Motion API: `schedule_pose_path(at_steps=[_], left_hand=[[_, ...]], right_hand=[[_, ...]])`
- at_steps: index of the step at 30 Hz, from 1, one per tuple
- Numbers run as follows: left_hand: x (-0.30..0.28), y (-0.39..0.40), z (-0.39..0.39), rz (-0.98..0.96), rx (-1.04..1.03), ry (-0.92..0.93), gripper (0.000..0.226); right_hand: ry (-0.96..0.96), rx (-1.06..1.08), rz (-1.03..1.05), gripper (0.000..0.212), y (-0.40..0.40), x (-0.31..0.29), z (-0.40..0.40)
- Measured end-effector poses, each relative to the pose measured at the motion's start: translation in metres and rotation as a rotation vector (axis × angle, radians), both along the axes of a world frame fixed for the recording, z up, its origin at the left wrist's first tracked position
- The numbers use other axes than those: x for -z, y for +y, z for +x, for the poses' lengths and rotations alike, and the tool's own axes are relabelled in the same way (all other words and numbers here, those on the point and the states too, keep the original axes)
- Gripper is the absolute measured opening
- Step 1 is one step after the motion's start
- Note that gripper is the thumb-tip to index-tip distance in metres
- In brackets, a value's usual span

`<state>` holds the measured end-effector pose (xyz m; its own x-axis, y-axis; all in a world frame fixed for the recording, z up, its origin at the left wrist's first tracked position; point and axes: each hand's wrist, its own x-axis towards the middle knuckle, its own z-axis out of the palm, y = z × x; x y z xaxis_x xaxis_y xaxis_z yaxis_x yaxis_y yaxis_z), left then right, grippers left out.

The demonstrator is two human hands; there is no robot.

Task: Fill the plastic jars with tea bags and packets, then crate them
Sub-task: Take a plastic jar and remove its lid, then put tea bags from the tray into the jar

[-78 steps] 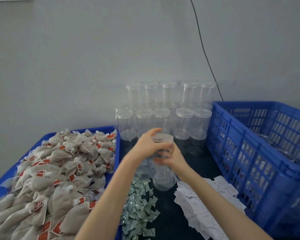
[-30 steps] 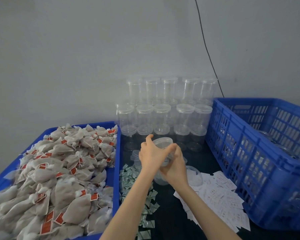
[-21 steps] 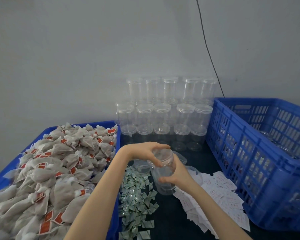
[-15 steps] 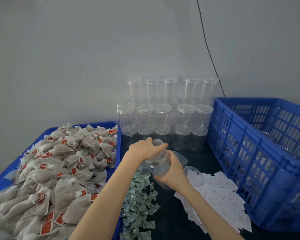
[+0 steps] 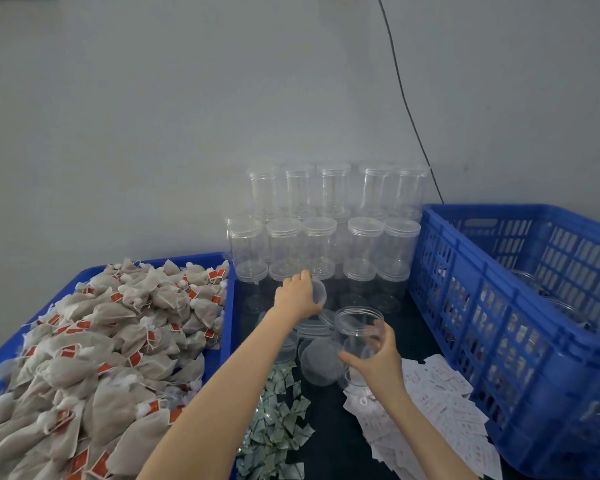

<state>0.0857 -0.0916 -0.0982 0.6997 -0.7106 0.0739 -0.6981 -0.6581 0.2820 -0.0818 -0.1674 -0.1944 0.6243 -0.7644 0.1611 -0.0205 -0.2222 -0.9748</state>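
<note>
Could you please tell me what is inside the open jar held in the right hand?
Nothing shows inside the open jar: its clear wall reveals only the right hand gripping it. The left hand holds its lid apart. Fingers cover part of the jar's base.

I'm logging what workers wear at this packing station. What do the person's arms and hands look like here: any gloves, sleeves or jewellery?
Both forearms are bare all the way to the bottom of the frame, with no sleeve in sight. The left hand and right hand wear no gloves. No watch, bracelet or ring shows on either wrist or on the visible fingers.
</note>
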Motion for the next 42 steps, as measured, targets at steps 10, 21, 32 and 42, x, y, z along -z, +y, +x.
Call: schedule_pose_path(at_steps=[10, 21, 32, 42], left_hand=[[0.066, -0.034, 0.027, 0.154, -0.057, 0.222, 0.054], [0.036, 0.003, 0.042, 0.208, 0.112, 0.033, 0.045], [0.028, 0.132, 0.092, -0.075, -0.438, -0.378, 0.034], [0.061, 0.140, 0.112, 0.528, -0.343, -0.393, 0.054]], right_hand=[[-0.045, -0.096, -0.004, 0.086, -0.006, -0.008, 0.015], [-0.073, -0.176, 0.059, 0.088, 0.009, -0.009, 0.031], [-0.055, -0.349, 0.014, 0.082, 0.074, -0.026, 0.060], [0.014, -0.398, 0.048, 0.094, 0.095, -0.016, 0.068]])
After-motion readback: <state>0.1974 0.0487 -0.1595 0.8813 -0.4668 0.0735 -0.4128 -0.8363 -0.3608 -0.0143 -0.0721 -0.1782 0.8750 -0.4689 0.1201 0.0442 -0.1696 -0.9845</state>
